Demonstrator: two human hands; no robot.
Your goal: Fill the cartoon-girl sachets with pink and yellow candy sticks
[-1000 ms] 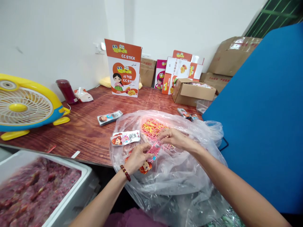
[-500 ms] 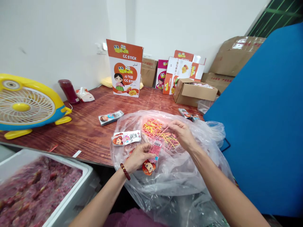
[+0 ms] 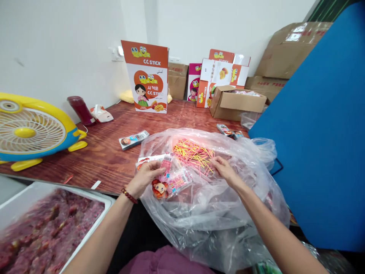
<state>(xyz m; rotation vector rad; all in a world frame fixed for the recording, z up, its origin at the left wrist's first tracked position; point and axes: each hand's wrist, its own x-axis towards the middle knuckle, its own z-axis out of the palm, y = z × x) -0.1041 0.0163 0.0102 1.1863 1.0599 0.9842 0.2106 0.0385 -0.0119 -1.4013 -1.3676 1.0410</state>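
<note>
Left hand [image 3: 144, 179]: fingers closed around a pink cartoon-printed packet [image 3: 171, 180], held above the clear plastic bag [image 3: 211, 205]. Right hand [image 3: 226, 171]: fingers narrowly pinched at the edge of the pile of pink and yellow sticks [image 3: 194, 154] inside the bag; whether a stick is gripped cannot be told. The wooden surface [image 3: 108, 152] carries a yellow fan [image 3: 31, 131], a CC Stick display box [image 3: 146, 78] and cartons by the white wall. The sticks lie between both hands, the packet just left of them.
</note>
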